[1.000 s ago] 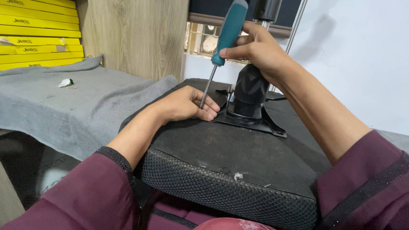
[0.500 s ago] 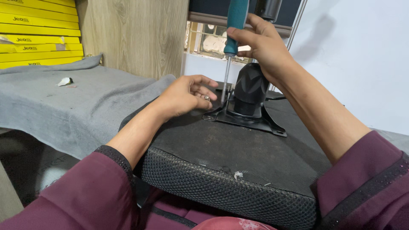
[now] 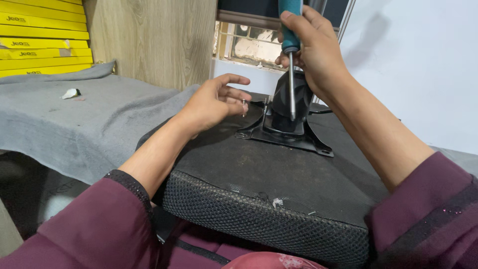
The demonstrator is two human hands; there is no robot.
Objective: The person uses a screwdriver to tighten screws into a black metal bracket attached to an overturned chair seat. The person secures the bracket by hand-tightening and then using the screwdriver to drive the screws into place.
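- At the centre of the view, an upturned chair seat (image 3: 279, 199) lies with its black underside facing up and a mesh-covered edge nearest the camera.
- Toward 1 o'clock on that underside sits a black metal mounting plate (image 3: 298, 139) with a dark column rising from it.
- At 12 o'clock, the right hand (image 3: 313, 50) is closed around the teal handle of a screwdriver (image 3: 291, 65), held upright, its metal shaft pointing down in front of the column; whether the tip touches the plate cannot be told.
- Just left of the plate, at about 11 o'clock, the left hand (image 3: 214, 102) hovers with fingers loosely curled, pinching a small silver screw (image 3: 244, 106) at its fingertips, close above the plate's left corner.
- Both forearms come up from the bottom edge in dark maroon sleeves.
- At 9 o'clock, a grey cloth (image 3: 74, 129) covers a surface beside the seat, with a small white scrap (image 3: 70, 93) lying on it.
- At 10 o'clock, yellow flat boxes (image 3: 40, 40) are stacked against a wooden panel (image 3: 149, 40).
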